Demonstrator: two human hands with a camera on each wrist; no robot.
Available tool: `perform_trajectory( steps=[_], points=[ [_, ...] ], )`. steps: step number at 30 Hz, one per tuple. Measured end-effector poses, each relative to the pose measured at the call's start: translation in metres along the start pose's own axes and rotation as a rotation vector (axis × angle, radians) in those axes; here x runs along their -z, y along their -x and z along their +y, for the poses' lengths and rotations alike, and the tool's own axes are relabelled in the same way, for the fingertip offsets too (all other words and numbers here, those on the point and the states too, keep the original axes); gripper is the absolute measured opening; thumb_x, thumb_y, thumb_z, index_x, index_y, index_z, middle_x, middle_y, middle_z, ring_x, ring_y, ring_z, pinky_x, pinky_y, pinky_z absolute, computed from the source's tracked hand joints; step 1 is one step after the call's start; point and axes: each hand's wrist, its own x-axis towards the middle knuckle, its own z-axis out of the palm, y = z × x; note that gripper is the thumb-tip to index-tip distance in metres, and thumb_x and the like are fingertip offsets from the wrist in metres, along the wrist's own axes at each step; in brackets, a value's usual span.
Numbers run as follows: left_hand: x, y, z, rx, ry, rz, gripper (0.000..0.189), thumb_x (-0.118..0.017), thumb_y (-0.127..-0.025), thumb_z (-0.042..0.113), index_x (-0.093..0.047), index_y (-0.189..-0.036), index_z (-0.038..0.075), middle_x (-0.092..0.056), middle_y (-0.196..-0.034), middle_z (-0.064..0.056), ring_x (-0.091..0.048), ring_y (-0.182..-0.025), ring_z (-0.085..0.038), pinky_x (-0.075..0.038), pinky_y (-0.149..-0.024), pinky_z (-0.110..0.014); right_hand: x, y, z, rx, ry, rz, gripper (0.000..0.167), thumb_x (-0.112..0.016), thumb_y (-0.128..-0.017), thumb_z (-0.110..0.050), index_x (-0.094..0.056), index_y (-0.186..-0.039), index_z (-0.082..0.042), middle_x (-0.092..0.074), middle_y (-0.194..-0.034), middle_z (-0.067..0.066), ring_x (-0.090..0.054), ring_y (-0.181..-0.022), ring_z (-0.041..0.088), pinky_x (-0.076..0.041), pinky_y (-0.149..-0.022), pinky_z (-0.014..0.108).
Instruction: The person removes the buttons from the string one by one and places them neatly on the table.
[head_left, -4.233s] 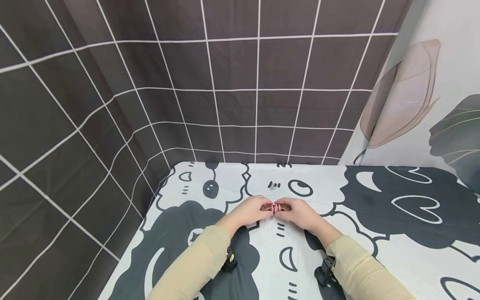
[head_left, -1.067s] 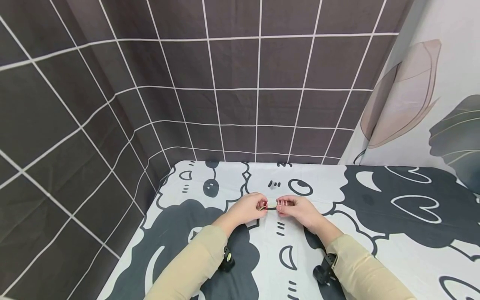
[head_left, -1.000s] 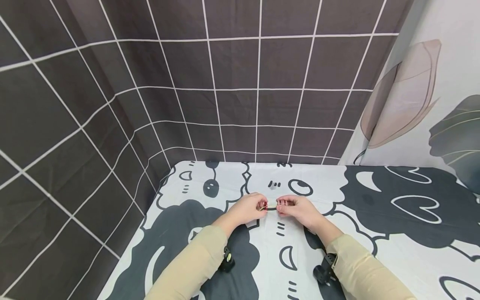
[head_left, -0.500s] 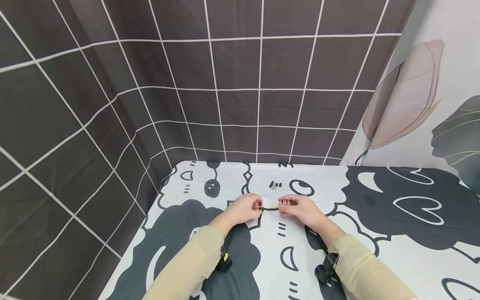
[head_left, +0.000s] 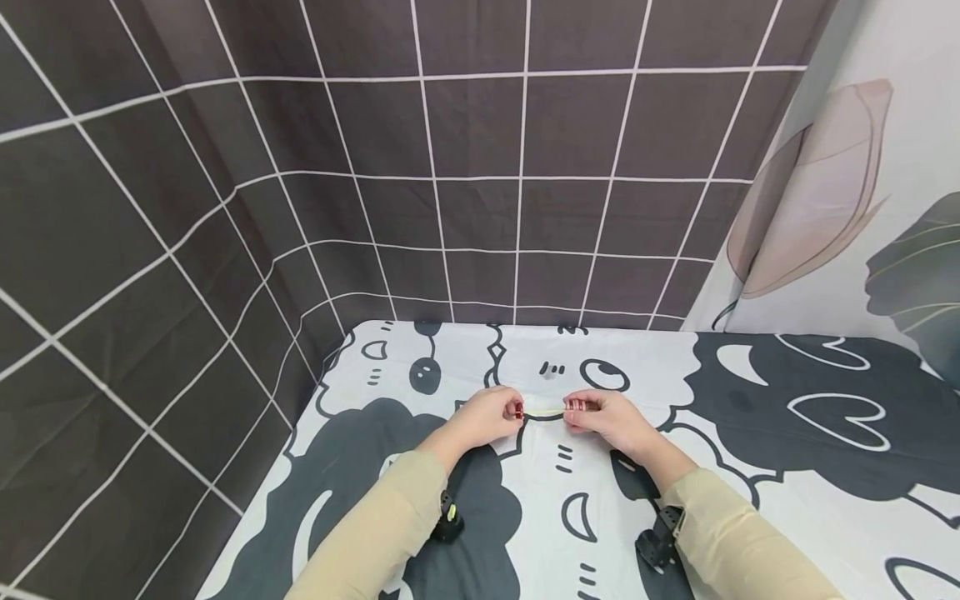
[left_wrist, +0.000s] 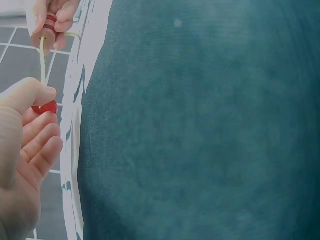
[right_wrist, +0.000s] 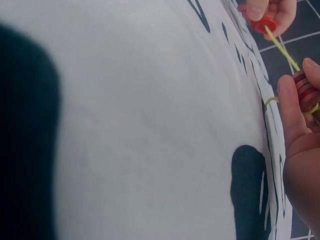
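My left hand pinches a small red bead between thumb and fingers. From the bead a thin yellow cord stretches straight across to my right hand. There the thumb and fingers grip a small cylinder banded in red and pale wood. The cord enters the cylinder's end, and a loose loop of it curls out beside the right fingers. In the left wrist view the cylinder's flat wooden end faces the left hand. Fingers hide part of both pieces.
A white cloth with dark grey cartoon shapes covers the surface under the hands. Dark curtains with a white grid hang behind and at the left. A pale leaf-patterned curtain hangs at the right.
Earlier the hands were close together, with the red-striped pieces end to end. They have since drawn apart, left hand leftward and right hand slightly rightward, and the cord now spans the gap.
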Motion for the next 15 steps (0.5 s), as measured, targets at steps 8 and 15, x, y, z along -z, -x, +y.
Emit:
perform_trajectory(
  steps=[8, 15],
  points=[
    [0.0009, 0.0017, -0.0039, -0.034, -0.022, 0.023, 0.017, -0.067, -0.082, 0.016, -0.063, -0.097, 0.01, -0.053, -0.081, 0.007, -0.051, -0.074, -0.007, -0.043, -0.071, -0.023, 0.0002, 0.0001, 0.003, 0.029, -0.024, -0.002, 0.042, -0.07, -0.085, -0.019, -0.059, -0.116, 0.008, -0.066, -0.092, 0.007, -0.065, -0.083, 0.015, -0.05, -0.073, 0.022],
    [0.0017, 0.0012, -0.008, -0.002, -0.038, 0.019, 0.018, -0.065, -0.081, 0.015, -0.063, -0.098, 0.01, -0.057, -0.083, 0.006, -0.052, -0.076, -0.009, -0.044, -0.072, -0.025, -0.001, 0.0004, 0.0037, 0.04, -0.058, -0.008, 0.045, -0.071, -0.084, -0.019, -0.058, -0.116, 0.01, -0.066, -0.093, 0.009, -0.066, -0.083, 0.017, -0.051, -0.074, 0.024]
  ],
)
